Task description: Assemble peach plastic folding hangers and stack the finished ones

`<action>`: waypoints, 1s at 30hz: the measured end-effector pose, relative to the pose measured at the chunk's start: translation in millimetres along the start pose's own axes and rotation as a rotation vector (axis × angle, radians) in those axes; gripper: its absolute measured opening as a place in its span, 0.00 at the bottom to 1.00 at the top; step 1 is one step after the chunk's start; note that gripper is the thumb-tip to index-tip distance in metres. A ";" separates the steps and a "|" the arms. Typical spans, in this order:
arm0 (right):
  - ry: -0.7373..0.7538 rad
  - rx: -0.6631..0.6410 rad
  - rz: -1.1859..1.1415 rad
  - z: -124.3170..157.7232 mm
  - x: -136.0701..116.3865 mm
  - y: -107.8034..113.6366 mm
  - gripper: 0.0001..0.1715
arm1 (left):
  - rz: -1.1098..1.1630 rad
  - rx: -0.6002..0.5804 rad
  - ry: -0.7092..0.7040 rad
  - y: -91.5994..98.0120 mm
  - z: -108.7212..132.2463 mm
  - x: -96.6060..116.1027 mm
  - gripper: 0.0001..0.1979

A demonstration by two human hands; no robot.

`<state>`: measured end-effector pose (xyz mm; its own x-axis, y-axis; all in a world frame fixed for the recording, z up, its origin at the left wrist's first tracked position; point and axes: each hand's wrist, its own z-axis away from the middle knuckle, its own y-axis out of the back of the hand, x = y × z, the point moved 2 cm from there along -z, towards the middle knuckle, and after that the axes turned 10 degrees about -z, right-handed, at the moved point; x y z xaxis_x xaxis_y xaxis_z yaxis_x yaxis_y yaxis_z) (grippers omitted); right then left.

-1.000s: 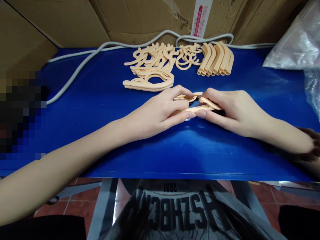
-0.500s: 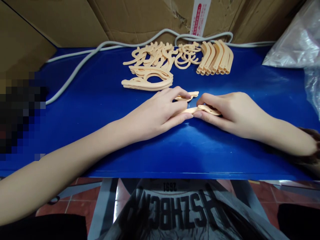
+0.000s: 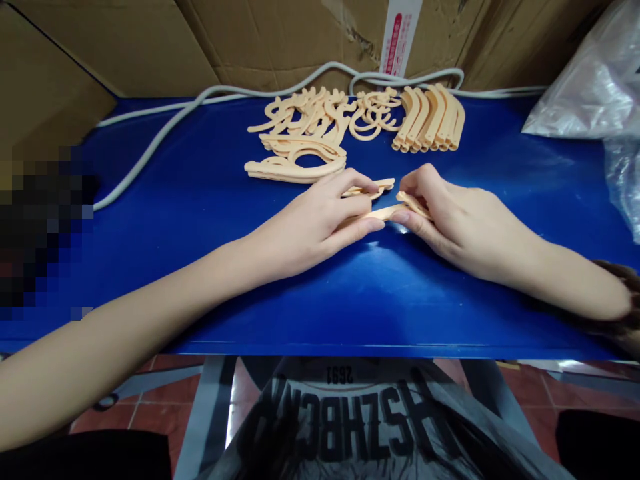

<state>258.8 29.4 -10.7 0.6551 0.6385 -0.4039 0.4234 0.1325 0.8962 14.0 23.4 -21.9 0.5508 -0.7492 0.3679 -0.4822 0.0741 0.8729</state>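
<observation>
Between my hands is a cream plastic folding hanger [image 3: 388, 213], partly covered by my fingers. My left hand [image 3: 336, 212] is closed around its left part, thumb along the near side. A cream arm end [image 3: 385, 185] sticks out past my left fingertips. My right hand [image 3: 453, 212] pinches the other part, with a short angled piece [image 3: 415, 205] showing between thumb and fingers. Just behind my left hand lies a stack of folded hangers [image 3: 295, 171].
Behind the stack are a heap of loose cream hook pieces [image 3: 310, 110], several ring-shaped hooks [image 3: 370, 117] and a row of curved hanger arms [image 3: 430, 120]. A white cable [image 3: 165, 137] runs along the back by cardboard boxes [image 3: 290, 40]. A clear plastic bag [image 3: 590, 87] sits at the right.
My right fingers have lifted and bent more, and the piece in them is now tilted at an angle to the left part. My left hand has barely moved.
</observation>
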 end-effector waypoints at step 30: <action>-0.020 -0.065 0.037 0.9 -0.7 5.4 0.39 | -0.028 -0.004 -0.039 -0.5 0.5 1.7 0.20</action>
<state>261.1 29.0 -5.8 0.6821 0.6289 -0.3731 0.3574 0.1585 0.9204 14.9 21.8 -21.9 0.5374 -0.7759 0.3305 -0.4639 0.0553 0.8842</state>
